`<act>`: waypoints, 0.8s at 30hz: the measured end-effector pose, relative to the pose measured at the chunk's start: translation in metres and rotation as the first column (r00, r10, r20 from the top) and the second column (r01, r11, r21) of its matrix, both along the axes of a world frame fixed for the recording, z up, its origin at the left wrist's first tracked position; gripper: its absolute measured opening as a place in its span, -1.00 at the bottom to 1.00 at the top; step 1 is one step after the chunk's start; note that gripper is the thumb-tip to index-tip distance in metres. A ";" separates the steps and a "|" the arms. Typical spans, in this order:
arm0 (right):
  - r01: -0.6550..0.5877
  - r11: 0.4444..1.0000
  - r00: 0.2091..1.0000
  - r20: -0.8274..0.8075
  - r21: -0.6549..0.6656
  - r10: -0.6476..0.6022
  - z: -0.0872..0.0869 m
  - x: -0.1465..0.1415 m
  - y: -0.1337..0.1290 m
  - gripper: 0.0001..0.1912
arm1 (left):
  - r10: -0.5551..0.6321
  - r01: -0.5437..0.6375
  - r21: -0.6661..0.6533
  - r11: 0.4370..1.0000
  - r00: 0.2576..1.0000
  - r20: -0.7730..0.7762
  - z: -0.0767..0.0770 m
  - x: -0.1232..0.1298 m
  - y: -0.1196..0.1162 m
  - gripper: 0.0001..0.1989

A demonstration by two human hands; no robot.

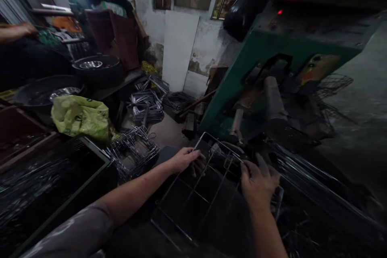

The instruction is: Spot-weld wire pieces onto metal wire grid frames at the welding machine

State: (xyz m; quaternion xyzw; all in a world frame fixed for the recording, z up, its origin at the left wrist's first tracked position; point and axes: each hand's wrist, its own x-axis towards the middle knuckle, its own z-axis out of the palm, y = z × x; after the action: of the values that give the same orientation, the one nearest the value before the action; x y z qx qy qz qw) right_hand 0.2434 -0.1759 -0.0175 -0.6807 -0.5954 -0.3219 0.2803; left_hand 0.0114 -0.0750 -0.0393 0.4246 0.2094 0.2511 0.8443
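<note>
A rectangular wire rack (pixel 195 190) made of thin crossed rods lies tilted in front of me, above my dark-clothed lap. My left hand (pixel 186 160) is closed on its left edge, thumb on top and fingers underneath. At the opposite edge my right hand (pixel 258 181) grips the rack near its far right corner; its fingers are slightly blurred. Just beyond the rack's far end are the lower parts of a green machine (pixel 223 92), with a thick cylindrical metal arm (pixel 275 98) and a small red light.
Stacks of bent wire frames (pixel 148 102) and a wire pile (pixel 134 151) lie on the floor ahead left. A yellow-green bag (pixel 81 117) rests beside a metal-edged bin (pixel 99 165) of rods. Long rods (pixel 308 169) lie at right. At far left, another person's hand (pixel 22 30) shows.
</note>
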 end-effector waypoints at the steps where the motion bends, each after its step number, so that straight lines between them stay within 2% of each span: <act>1: -0.002 1.000 1.000 -0.011 0.017 0.003 -0.001 0.000 -0.001 -0.72 | -0.004 0.004 -0.005 1.000 1.000 0.001 0.001 0.000 0.000 -0.48; 3: -0.011 1.000 0.999 -0.041 0.024 0.012 -0.003 -0.001 -0.001 -0.71 | -0.007 0.007 -0.012 1.000 1.000 -0.002 0.002 0.000 0.000 -0.47; 8: -0.004 0.998 0.995 -0.097 -0.056 -0.001 -0.006 -0.003 0.003 -0.71 | 0.004 -0.004 0.003 1.000 1.000 -0.014 0.002 0.000 0.000 -0.49; 14: -0.041 0.996 0.998 -0.049 -0.074 0.038 -0.003 -0.003 0.003 -0.72 | -0.003 0.003 0.017 1.000 1.000 0.004 -0.001 -0.001 0.000 -0.51; 18: 0.002 0.999 0.999 -0.042 -0.044 -0.004 0.004 -0.005 0.002 -0.74 | 0.004 -0.004 0.017 1.000 1.000 -0.007 0.002 -0.001 -0.001 -0.48; 24: 0.024 0.994 0.998 -0.061 -0.111 -0.031 0.003 -0.005 0.000 -0.72 | 0.020 -0.020 -0.005 1.000 0.998 -0.052 -0.002 -0.001 -0.001 -0.49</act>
State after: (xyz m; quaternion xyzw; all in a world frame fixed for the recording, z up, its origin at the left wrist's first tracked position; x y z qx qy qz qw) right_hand 0.2388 -0.1759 -0.0145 -0.7129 -0.5938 -0.2711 0.2564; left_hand 0.0106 -0.0756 -0.0410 0.4265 0.2360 0.2479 0.8372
